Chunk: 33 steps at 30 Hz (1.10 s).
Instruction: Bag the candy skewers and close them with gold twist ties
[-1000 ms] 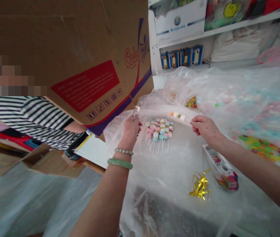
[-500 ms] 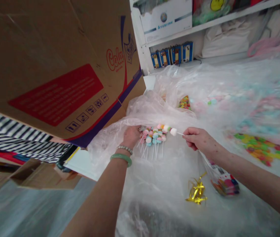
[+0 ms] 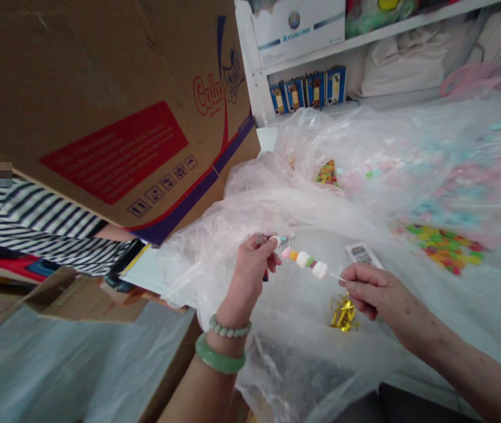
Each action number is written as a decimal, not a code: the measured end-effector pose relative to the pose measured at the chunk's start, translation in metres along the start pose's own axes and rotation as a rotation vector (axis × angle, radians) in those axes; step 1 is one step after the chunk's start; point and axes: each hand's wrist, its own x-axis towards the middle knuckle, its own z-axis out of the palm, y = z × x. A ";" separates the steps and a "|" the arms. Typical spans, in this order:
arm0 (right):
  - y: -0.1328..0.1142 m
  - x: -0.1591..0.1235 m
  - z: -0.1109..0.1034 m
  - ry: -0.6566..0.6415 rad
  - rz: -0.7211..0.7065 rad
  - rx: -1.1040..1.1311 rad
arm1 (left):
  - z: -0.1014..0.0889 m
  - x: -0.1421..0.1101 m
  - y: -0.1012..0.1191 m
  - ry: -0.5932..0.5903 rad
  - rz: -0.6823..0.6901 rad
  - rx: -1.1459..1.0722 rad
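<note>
In my right hand (image 3: 376, 291), thumb and fingers pinch the white stick of a marshmallow skewer (image 3: 303, 259). Its white, pink, orange and green pieces point left toward my left hand (image 3: 257, 264). That hand is closed, its thumb and fingertips pressed together just beyond the skewer's tip. Something pale shows at its fingertips, too unclear to name, and a small red and blue patch shows beneath the hand. Bits of blue and pink candy lie behind the fingers, mostly hidden. Gold twist ties (image 3: 343, 314) lie just left of my right hand.
A large cardboard box (image 3: 113, 88) stands at the left, with a person's striped sleeve behind it. Clear plastic sheeting (image 3: 250, 205) covers much of the table. A printed white packet (image 3: 362, 254), colourful gummies (image 3: 447, 247) and pale marshmallows (image 3: 471, 182) lie to the right.
My right hand and the skewer have come nearer to me, and the skewer now slopes down to the right. My left hand has risen from the skewer bundle, which is now mostly out of sight.
</note>
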 end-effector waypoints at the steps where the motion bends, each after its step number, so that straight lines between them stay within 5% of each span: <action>1: 0.005 -0.006 0.001 0.013 -0.002 -0.036 | 0.008 -0.014 -0.002 0.005 -0.007 -0.044; 10: 0.039 -0.036 0.009 0.063 -0.132 -0.514 | 0.049 -0.064 -0.026 0.046 -0.113 -0.478; 14: 0.040 -0.038 0.014 0.078 -0.133 -0.461 | 0.058 -0.072 -0.035 0.027 -0.185 -0.514; 25: 0.041 -0.024 0.024 0.128 -0.126 -0.408 | 0.078 -0.077 -0.056 0.207 -0.044 -0.397; 29: 0.039 -0.021 0.021 0.126 -0.070 -0.331 | 0.075 -0.073 -0.054 0.145 -0.023 -0.372; 33: 0.039 -0.026 0.018 0.075 -0.037 -0.227 | 0.066 -0.065 -0.049 -0.015 -0.197 -0.570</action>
